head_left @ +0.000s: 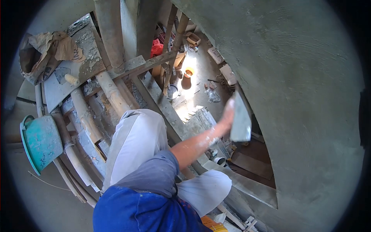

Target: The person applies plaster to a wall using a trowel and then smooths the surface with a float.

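Observation:
My left hand (227,118) reaches out to the right, fingers closed on a plastering trowel (241,121). The trowel's flat grey blade is smeared with mortar and blurred, and its handle is hidden behind the hand. Beside the blade rises a large wall (305,112) coated in grey plaster, with its curved edge close by. Pale spots of mortar mark my forearm. Below the hand, an opening drops to a floor (197,65) lower down. My right hand is out of view.
Bamboo poles (112,92) and boards form the scaffold by my knees. A mortar-stained green basin (41,141) stands at the left. On a board lies a torn paper sack (54,50). An orange bucket (188,72) sits on the floor below.

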Demonstrator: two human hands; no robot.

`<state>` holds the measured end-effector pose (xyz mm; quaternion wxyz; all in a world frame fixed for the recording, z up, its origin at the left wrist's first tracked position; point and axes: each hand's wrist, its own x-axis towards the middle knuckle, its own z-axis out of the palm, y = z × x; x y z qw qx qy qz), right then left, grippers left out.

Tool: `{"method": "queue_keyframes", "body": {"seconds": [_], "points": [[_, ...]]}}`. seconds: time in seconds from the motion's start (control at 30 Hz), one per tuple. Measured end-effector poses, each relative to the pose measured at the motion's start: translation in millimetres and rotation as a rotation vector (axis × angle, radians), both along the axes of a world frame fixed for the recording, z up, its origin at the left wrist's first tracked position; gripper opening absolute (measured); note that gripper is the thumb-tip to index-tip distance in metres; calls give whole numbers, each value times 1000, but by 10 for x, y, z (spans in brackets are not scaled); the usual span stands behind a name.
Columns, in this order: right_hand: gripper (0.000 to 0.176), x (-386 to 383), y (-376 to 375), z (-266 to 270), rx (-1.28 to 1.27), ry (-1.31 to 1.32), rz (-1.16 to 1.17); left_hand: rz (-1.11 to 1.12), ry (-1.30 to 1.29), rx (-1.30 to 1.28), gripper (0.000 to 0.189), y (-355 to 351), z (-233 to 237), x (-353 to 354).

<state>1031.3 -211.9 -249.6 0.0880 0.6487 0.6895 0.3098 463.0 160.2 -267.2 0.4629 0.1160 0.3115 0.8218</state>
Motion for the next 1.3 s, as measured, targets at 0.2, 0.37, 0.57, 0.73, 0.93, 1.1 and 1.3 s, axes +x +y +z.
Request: {"method": "queue_keyframes", "body": {"seconds": [0.2,0.37,0.57,0.73,0.93,1.1,1.3], "points": [[37,-13,16,-26,5,7,5,222,-37,116,51,159,-50,-1243],[37,-17,8,-59,7,7,11,-15,-136,130,45,149,87,-540],[36,-33,-3,-93,13,11,13,-82,26,53,31,-69,-2,487],[36,-44,-12,-163,21,21,0,755,528,-433,34,-7,-79,-806],[35,-46,-13,-166,14,27,-5,1023,835,-391,34,-10,472,-1929],[35,-19,-37,-197,21,27,-5,761,860,-150,36,-3,948,-1356],[35,2,-62,-116,13,13,-1,611,945,128,41,-400,1231,-396]]}}
